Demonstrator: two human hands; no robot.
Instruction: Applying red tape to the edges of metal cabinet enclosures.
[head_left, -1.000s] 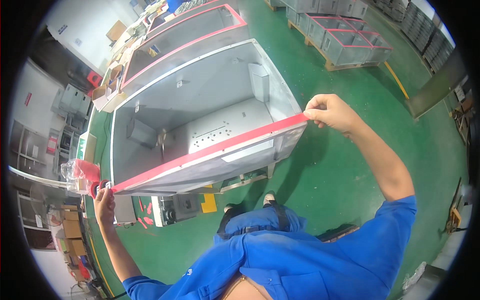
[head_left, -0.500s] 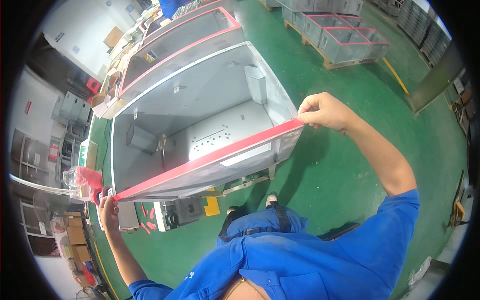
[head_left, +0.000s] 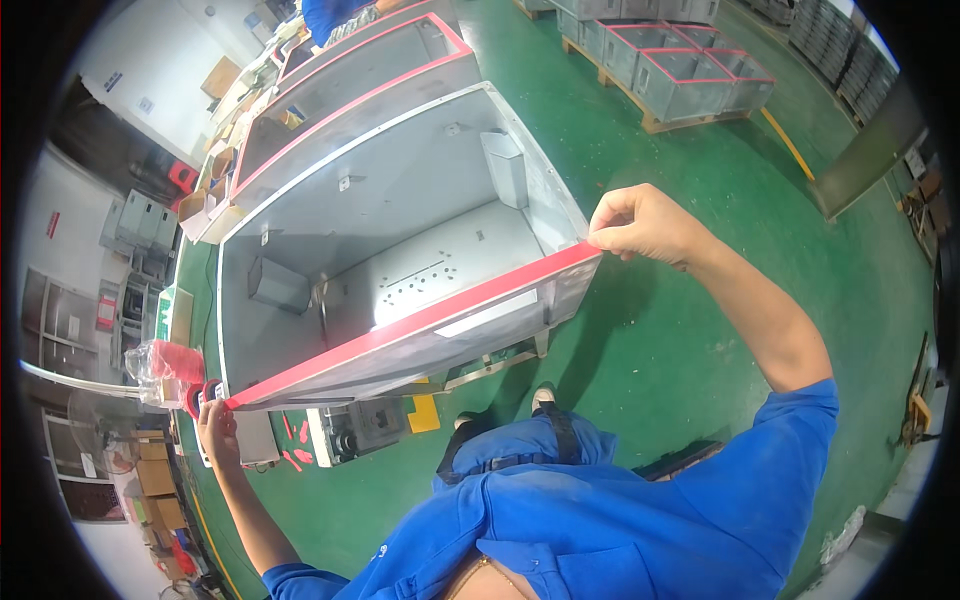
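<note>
One flat, straight red tape [head_left: 420, 322], fingertip-pinched: your left hand [head_left: 218, 432] at eight o'clock, right hand [head_left: 648, 228] at two.

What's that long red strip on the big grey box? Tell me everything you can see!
The red strip is long, narrow and flat, and looks a bit like tape. It runs nearly straight along the near rim of the grey box, slanting up to the right in the picture. The left hand pinches its lower end, and the right hand pinches its upper end. I can't tell whether it's stuck down.
</note>
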